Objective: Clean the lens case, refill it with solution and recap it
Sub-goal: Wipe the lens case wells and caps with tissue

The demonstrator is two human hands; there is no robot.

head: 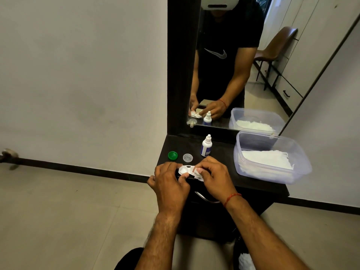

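— What do the two hands do at this moment?

— The left hand [171,184] grips the left end of the white lens case [186,170]; its thumb lies on the near rim and its fingers curl behind. The right hand [213,177] is closed on a small piece of white tissue [199,175] and presses it on the right well of the case. The left well is open and looks empty, as much as I can see.

— Where is the case itself?

— It is held at the front edge of the dark surface [253,184], low above it; I cannot tell if it touches. On the right wrist there is a red thread [231,197].

— And the caps?

— Both are off. The green cap [172,155] and the clear cap [187,157] lie side by side on the surface just behind the hands, the green one on the left.

— What more stands around?

— A small white solution bottle [206,146] with a blue label stands upright behind the clear cap, its cap on. To the right is a clear plastic box [272,175] with white tissues [266,159] inside. Behind all is a mirror [253,65] that repeats the hands, the bottle and the box. Under the surface I see a metal drawer handle [202,197]
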